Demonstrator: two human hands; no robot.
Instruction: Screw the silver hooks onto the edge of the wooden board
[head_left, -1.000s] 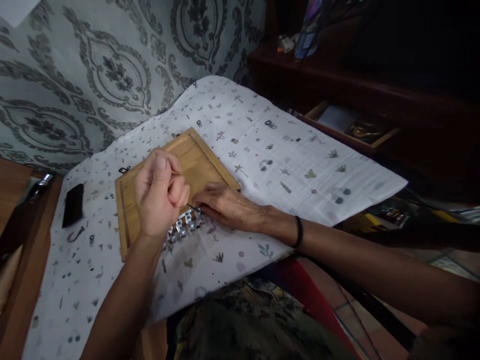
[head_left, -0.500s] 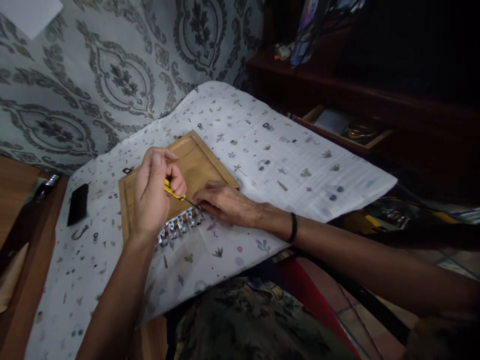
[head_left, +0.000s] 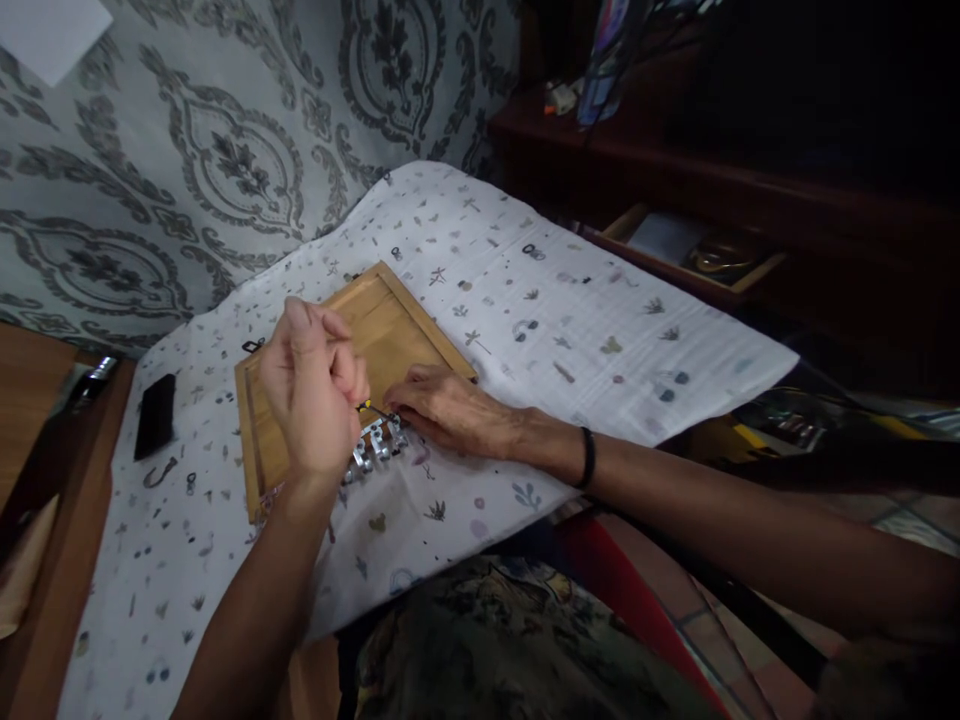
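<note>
A shallow wooden tray [head_left: 397, 320] lies on a white printed cloth [head_left: 570, 330]. Along its near edge runs a metal strip of several small hooks [head_left: 373, 447]. My left hand [head_left: 313, 395] is closed in a fist around a small yellow-handled screwdriver [head_left: 365, 406], whose tip points at the right end of the strip. My right hand [head_left: 448, 408] lies low on the cloth with its fingers pressed on that end of the strip and the tray's edge.
A black rectangular object [head_left: 155, 415] and a small metal hook [head_left: 159, 472] lie on the cloth at left. A dark tool [head_left: 67, 400] rests on the wooden surface beyond. A patterned wall stands behind. At right is dark furniture with an open drawer [head_left: 697, 255].
My left hand has turned and closed tighter round the screwdriver, hiding most of the yellow handle seen half a second ago. My right hand has stayed on the strip.
</note>
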